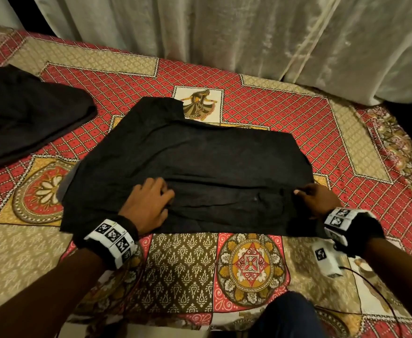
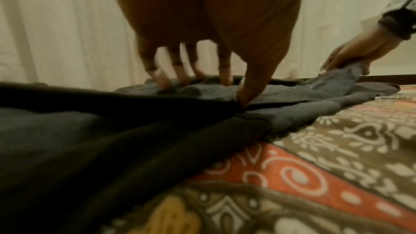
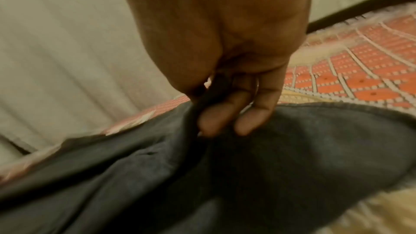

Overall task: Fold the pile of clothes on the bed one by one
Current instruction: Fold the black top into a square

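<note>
A black garment lies spread flat across the middle of the patterned bedspread. A fold runs across its near half. My left hand rests on that fold at the left, fingers on top of the cloth and thumb dug in at the fold's edge. My right hand pinches the garment's right edge between thumb and fingers, lifting the cloth slightly. The right hand also shows in the left wrist view, holding a raised corner.
A second dark garment lies folded at the left of the bed. Pale curtains hang along the far side. A small white marker box with a cable sits under my right wrist. My knee is at the near edge.
</note>
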